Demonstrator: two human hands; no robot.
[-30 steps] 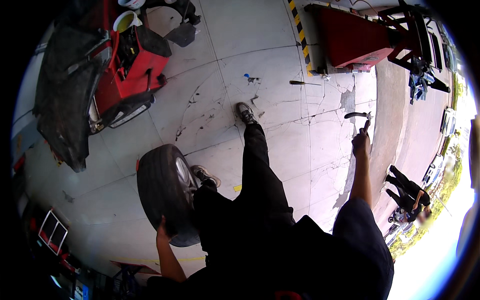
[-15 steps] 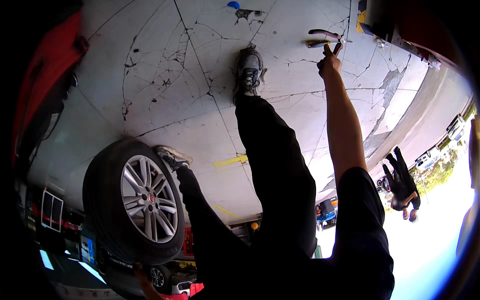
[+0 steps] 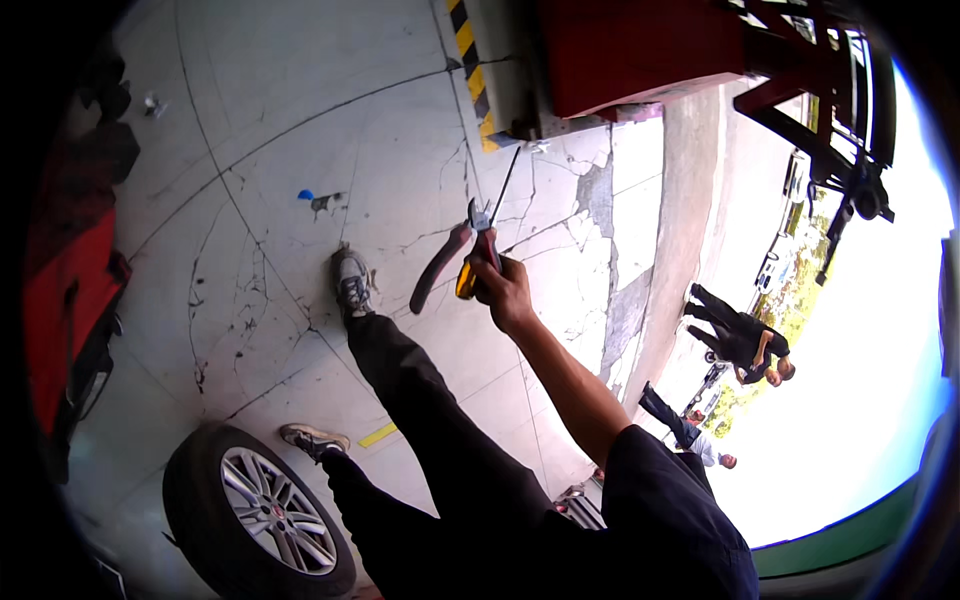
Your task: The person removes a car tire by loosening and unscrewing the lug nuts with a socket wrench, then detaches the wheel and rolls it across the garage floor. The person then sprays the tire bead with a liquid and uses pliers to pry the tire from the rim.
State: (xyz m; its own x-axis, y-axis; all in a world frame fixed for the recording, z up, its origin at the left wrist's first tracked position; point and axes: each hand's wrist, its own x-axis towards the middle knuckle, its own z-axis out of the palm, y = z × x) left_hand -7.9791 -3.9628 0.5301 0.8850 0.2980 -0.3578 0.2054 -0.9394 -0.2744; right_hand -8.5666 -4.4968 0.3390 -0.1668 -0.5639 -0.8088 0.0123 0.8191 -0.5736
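My right hand (image 3: 508,293) is closed around two tools, raised over the floor. One is a pair of cutting pliers (image 3: 440,268), its jaws spread and one dark red handle swung out away from my fingers. A screwdriver (image 3: 506,182) lies alongside, its long thin shaft pointing up past the pliers' jaws and its yellow handle at my palm. At the lower left, a car wheel (image 3: 258,515) with silver spokes and a black tyre stands on its tread beside my foot. My left hand does not show.
Red equipment (image 3: 640,55) with a black-and-yellow striped edge (image 3: 467,50) stands at the top right. More red equipment (image 3: 75,290) fills the left side. Several people (image 3: 735,335) stand outside at the right. The pale floor (image 3: 290,110) is cracked, with a blue scrap (image 3: 305,195) on it.
My right hand has lifted the pliers and screwdriver off the floor. My left hand, earlier by the tyre's lower edge, is out of view. The whole view has swung round.
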